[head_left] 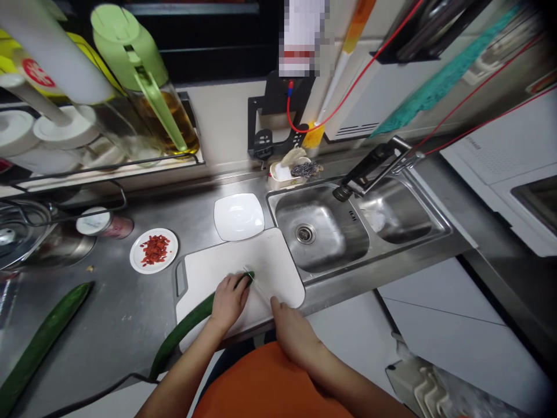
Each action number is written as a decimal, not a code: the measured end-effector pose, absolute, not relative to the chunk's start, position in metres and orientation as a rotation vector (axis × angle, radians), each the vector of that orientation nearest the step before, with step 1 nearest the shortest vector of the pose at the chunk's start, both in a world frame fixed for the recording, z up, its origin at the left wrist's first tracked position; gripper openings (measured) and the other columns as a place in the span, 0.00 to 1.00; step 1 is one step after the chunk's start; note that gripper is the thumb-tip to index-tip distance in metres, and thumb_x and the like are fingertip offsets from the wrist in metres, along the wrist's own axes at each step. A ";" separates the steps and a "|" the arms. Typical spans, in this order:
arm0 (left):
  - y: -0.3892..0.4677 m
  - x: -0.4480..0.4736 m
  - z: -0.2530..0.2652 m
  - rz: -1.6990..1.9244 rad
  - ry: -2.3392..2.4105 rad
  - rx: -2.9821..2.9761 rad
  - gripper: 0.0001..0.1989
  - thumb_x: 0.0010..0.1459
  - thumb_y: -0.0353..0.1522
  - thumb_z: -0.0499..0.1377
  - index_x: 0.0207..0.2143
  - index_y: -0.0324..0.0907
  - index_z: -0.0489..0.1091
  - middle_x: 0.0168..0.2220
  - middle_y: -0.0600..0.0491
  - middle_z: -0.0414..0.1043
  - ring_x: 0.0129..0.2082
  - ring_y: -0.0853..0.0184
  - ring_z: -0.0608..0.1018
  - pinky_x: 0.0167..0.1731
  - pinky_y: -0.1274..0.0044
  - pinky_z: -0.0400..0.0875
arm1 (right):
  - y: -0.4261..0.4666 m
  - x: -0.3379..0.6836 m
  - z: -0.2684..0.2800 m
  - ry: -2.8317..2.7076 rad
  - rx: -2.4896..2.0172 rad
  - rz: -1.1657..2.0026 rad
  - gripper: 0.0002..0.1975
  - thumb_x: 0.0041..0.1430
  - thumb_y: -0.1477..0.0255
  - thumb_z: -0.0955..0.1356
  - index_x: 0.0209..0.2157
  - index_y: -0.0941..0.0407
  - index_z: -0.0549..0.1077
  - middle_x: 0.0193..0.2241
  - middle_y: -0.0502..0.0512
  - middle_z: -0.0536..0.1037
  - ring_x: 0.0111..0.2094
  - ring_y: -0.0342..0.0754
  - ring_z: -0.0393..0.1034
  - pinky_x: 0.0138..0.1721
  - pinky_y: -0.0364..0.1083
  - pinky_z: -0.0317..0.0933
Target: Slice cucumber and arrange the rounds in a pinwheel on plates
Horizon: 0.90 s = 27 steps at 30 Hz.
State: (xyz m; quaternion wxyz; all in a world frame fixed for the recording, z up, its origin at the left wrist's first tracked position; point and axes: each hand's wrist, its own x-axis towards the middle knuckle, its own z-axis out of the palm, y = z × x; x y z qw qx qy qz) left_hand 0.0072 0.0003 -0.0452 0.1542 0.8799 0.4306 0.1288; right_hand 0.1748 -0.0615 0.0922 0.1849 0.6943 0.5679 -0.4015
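In the head view, the cucumber (187, 325) is pressed to the board (278, 255) under the left hand's (228, 301) curled fingers; the knife (260, 286) is gripped in the right hand's (296, 330) closed fingers. Left fingertips are best tucked behind the blade. Beyond both, on the steel table (117, 316), the sink (324, 215) is set rightward.
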 end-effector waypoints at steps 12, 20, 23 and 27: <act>0.001 0.007 -0.047 0.377 1.236 2.530 0.15 0.60 0.33 0.53 0.50 0.45 0.68 0.47 0.48 0.70 0.43 0.60 0.71 0.43 0.66 0.69 | -0.051 0.173 0.043 1.751 1.953 -1.118 0.21 0.57 0.86 0.56 0.51 0.59 0.62 0.38 0.62 0.76 0.43 0.53 0.72 0.39 0.45 0.61; 0.000 0.006 -0.050 0.367 1.244 2.556 0.14 0.59 0.33 0.53 0.48 0.45 0.68 0.47 0.47 0.70 0.43 0.59 0.71 0.43 0.65 0.69 | -0.060 0.164 0.016 1.717 2.037 -1.102 0.24 0.59 0.85 0.54 0.56 0.59 0.59 0.42 0.63 0.75 0.45 0.50 0.71 0.43 0.45 0.60; 0.000 0.006 -0.048 0.377 1.233 2.554 0.14 0.60 0.33 0.53 0.48 0.44 0.68 0.47 0.47 0.71 0.43 0.59 0.72 0.43 0.65 0.70 | -0.064 0.177 0.017 1.651 2.111 -1.113 0.23 0.58 0.85 0.54 0.54 0.60 0.60 0.40 0.63 0.76 0.44 0.50 0.71 0.42 0.45 0.60; 0.000 0.006 -0.045 0.412 1.227 2.536 0.14 0.60 0.33 0.53 0.48 0.44 0.68 0.46 0.47 0.70 0.45 0.60 0.72 0.44 0.66 0.70 | -0.066 0.213 0.028 1.353 2.349 -1.018 0.22 0.58 0.85 0.54 0.53 0.60 0.59 0.36 0.62 0.76 0.40 0.50 0.73 0.37 0.44 0.60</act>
